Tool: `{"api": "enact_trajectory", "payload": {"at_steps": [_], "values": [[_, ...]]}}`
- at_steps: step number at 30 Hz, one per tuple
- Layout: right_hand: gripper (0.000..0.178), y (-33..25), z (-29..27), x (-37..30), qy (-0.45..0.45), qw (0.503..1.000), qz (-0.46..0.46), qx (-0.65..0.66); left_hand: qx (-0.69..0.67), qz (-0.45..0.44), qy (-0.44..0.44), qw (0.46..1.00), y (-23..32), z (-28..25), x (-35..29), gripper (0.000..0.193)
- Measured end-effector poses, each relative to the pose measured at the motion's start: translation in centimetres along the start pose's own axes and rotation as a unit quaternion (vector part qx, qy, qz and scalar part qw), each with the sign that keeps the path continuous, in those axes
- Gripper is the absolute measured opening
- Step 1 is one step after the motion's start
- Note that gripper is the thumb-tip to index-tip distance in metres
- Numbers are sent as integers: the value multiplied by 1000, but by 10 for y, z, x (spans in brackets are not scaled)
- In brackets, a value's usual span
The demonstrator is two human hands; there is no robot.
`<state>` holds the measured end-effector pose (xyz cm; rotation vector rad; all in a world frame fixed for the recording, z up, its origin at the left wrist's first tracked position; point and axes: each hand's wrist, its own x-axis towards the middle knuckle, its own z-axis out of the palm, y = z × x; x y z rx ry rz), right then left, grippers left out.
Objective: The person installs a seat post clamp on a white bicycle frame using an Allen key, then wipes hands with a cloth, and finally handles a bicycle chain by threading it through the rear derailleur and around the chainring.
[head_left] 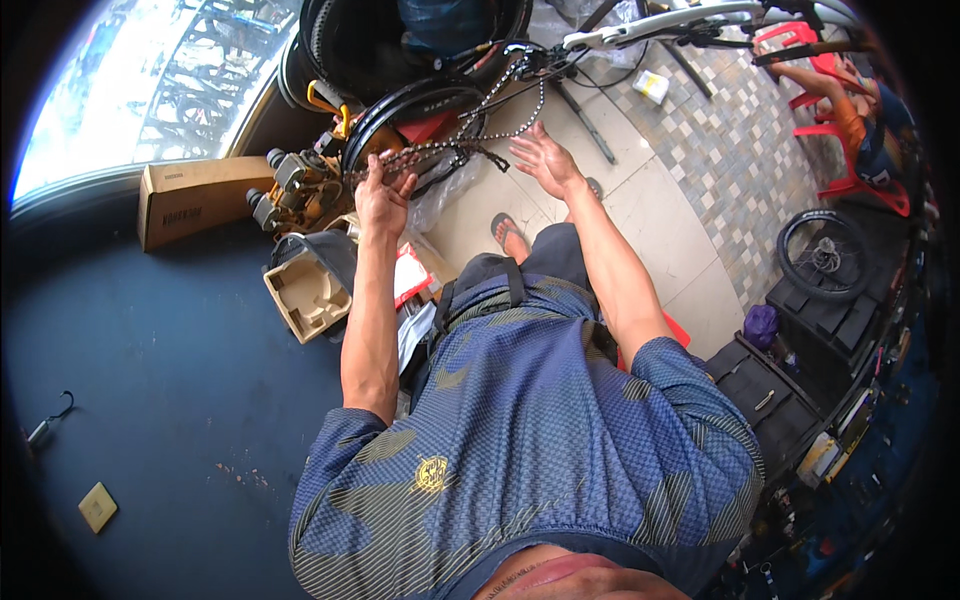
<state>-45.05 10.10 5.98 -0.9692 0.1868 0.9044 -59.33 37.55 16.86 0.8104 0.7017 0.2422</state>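
Observation:
My left hand point(383, 198) is raised with its fingers curled at a bicycle chain point(440, 148), which it appears to grip near the thumb. One dark length of the chain stretches right from this hand, and another hangs in a loop from the bicycle's drivetrain point(530, 62). Just right of the chain, my right hand point(545, 162) has its fingers stretched out and spread, with nothing in it. The grey bicycle frame point(660, 28) stands beyond both hands. Behind my left hand is a black wheel rim point(362, 150).
At the left lie a long cardboard box point(205, 195), a moulded carton tray point(308, 297) and yellowish machine parts point(305, 190). A small white and yellow box point(651, 86) is on the tiles. Another person point(868, 120) sits on a red chair point(850, 185) at far right, near a tyre point(824, 255).

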Motion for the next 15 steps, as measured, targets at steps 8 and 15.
{"api": "enact_trajectory", "payload": {"at_steps": [8, 15], "values": [[37, 7, 36, -10, -149, 961, 16, 232, 35, -15, -25, 999, 39, 2, 16, 39], [40, -2, 44, -16, -172, 951, 44, 255, 55, -53, -66, 995, 64, -4, 46, 39]]}}
